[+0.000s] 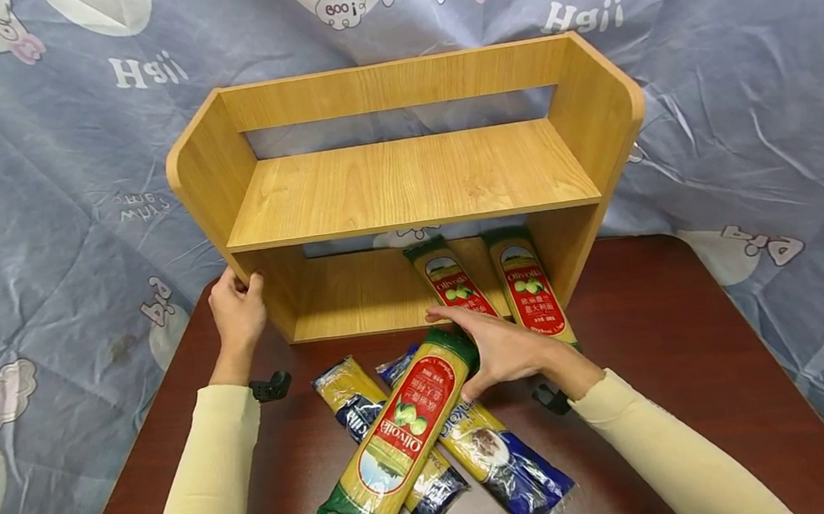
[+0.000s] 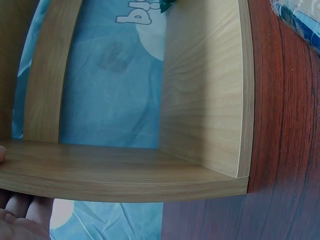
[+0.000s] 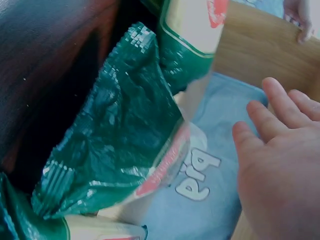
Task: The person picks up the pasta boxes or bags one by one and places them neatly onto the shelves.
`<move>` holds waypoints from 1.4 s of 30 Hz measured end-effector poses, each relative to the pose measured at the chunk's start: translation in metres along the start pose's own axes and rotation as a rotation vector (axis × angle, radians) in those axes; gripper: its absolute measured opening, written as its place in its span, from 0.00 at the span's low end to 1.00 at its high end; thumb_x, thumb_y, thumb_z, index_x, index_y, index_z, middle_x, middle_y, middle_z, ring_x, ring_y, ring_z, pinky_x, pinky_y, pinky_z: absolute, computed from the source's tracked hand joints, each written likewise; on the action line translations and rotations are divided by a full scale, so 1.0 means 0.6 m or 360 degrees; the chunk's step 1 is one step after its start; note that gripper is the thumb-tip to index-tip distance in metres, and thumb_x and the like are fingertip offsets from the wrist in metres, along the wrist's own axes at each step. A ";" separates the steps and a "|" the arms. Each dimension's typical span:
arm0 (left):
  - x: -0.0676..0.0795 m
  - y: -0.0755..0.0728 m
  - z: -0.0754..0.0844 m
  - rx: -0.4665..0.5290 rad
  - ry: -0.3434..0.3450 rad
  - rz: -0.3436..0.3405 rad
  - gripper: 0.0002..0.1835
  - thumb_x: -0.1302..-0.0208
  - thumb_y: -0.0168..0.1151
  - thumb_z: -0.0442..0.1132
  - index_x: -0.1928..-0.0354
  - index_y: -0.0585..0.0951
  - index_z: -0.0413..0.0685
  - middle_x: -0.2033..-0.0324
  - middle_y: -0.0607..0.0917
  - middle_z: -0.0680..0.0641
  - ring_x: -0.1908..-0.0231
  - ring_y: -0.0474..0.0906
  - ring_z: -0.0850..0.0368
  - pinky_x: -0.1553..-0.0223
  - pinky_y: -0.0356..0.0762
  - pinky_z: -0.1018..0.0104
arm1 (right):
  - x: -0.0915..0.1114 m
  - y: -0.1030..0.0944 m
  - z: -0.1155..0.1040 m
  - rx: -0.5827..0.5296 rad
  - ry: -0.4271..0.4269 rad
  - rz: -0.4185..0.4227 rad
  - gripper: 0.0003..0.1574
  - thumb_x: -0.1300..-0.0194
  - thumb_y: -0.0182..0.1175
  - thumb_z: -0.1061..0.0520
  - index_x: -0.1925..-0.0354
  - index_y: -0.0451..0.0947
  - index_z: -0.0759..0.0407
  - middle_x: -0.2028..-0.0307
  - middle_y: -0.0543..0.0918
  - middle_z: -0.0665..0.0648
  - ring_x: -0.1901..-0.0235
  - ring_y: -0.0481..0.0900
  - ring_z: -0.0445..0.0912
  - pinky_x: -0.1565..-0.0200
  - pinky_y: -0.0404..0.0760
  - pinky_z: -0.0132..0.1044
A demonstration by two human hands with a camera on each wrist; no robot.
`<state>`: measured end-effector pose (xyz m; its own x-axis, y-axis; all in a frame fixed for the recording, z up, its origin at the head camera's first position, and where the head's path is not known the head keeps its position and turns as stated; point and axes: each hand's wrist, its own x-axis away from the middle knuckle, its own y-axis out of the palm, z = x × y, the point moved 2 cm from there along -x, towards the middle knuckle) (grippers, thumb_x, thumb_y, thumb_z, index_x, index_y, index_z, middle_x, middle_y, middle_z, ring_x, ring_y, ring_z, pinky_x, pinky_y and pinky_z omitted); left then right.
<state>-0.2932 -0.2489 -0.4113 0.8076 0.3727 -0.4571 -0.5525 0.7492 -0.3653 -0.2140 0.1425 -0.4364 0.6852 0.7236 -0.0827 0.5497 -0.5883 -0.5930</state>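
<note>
Printed cloth (image 1: 59, 202) forms the backdrop; before it, a dark red-brown desk (image 1: 668, 397) carries a two-tier wooden shelf unit (image 1: 404, 182). Condition of hands: the left hand (image 1: 239, 309) grasps the left side panel (image 1: 218, 168) by its front edge, thumb on the inner face. The right hand (image 1: 504, 348) is released, fingers parted, beside the upper green end of the front Olivoila packet (image 1: 408, 437); whether the thumb touches the wrapper cannot be determined. That packet lies aslant over the desk, across two blue-and-yellow packets (image 1: 510, 469). Two further Olivoila packets (image 1: 531, 286) occupy the right half of the lower compartment, the right-hand one projecting past the front edge.

Assessment of handling: a crumpled green end seal (image 3: 110, 125), prominent in the right wrist view, would offer poor purchase; a hold round the filled body is judged sounder. Taken by one end, so long a packet is liable to tip or twist. Any lift should go straight up, to avoid dragging the packets beneath. The left hand's hold appears suited to steadying the unit against knocks.
</note>
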 end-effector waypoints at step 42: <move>-0.006 0.001 -0.003 0.0024 0.0011 -0.0016 0.09 0.31 0.60 0.34 0.57 0.84 0.36 0.70 0.87 0.38 0.71 0.81 0.59 0.74 0.73 0.76 | -0.073 0.074 0.051 0.0647 -0.0005 -0.0367 0.78 0.71 0.89 0.44 0.24 0.61 0.52 0.30 0.66 0.53 0.28 0.58 0.54 0.29 0.58 0.54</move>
<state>-0.2967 -0.2509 -0.4113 0.8116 0.3612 -0.4592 -0.5411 0.7610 -0.3578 -0.2341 0.0958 -0.4834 0.5653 0.8204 0.0857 0.4553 -0.2236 -0.8618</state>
